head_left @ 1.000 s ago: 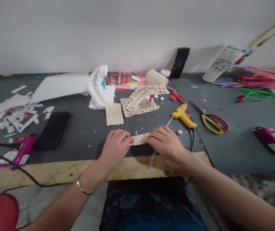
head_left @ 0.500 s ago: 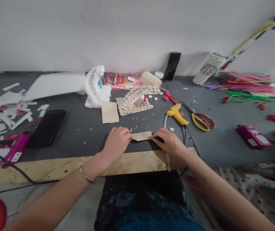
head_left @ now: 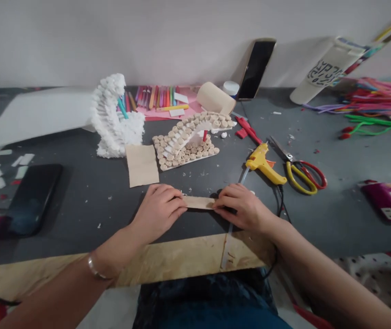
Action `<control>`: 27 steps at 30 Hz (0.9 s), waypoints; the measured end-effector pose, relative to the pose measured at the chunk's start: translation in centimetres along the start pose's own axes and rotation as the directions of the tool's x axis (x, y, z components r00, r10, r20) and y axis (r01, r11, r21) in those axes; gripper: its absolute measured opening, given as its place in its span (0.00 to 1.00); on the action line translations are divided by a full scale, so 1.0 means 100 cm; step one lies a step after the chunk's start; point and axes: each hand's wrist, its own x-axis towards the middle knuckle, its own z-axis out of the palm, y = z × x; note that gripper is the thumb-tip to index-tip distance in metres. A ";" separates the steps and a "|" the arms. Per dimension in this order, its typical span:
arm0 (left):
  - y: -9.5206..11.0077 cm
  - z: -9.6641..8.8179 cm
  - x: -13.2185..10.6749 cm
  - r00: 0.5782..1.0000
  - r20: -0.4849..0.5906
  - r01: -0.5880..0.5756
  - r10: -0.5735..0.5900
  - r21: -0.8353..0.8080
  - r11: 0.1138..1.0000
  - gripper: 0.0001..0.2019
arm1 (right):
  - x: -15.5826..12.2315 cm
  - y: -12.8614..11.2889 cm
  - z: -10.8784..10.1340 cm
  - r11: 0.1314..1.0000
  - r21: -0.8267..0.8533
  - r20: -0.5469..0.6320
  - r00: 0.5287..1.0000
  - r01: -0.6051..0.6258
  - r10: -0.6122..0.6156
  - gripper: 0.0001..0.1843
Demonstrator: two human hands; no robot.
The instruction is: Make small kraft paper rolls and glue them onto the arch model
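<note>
1. Head view: a narrow strip of tan kraft card (head_left: 198, 202) is held flat and low over the dark grey table (head_left: 79, 219), between both hands and just behind a plywood board (head_left: 182, 260) along the near edge.
2. It looks light and thin, stiff enough to stay straight but easily creased or curled, so its two ends seem the best places to take hold, with gentle pressure.
3. The left hand (head_left: 157, 212) has its grip closed on the strip's left end, fingers curled over and wrist low, a metal bangle (head_left: 94, 269) at the wrist.
4. The right hand (head_left: 241, 208) grips the right end the same way, its forearm angled inward, just above a clear glue stick (head_left: 231, 233).
5. A yellow hot glue gun (head_left: 262, 167) and yellow-and-red-handled scissors (head_left: 301, 176) lie to the right; a kraft card sheet (head_left: 142, 165) lies ahead.
</note>
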 end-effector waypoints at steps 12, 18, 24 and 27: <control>-0.006 0.000 0.007 0.958 0.063 0.283 -0.280 -0.055 0.957 0.09 | -0.002 0.000 -0.001 0.981 -0.010 -0.062 0.979 -0.195 0.194 0.12; -0.004 0.001 0.010 0.952 0.051 0.306 -0.303 -0.050 0.951 0.08 | -0.002 -0.001 -0.001 0.971 -0.027 -0.095 0.968 -0.236 0.232 0.15; -0.004 0.002 0.013 0.938 0.073 0.341 -0.338 -0.035 0.939 0.10 | -0.002 -0.001 0.000 0.961 -0.063 -0.082 0.961 -0.268 0.262 0.16; -0.003 0.001 0.014 0.928 0.064 0.369 -0.367 -0.021 0.929 0.10 | -0.002 -0.001 0.000 0.952 -0.073 -0.078 0.953 -0.297 0.291 0.14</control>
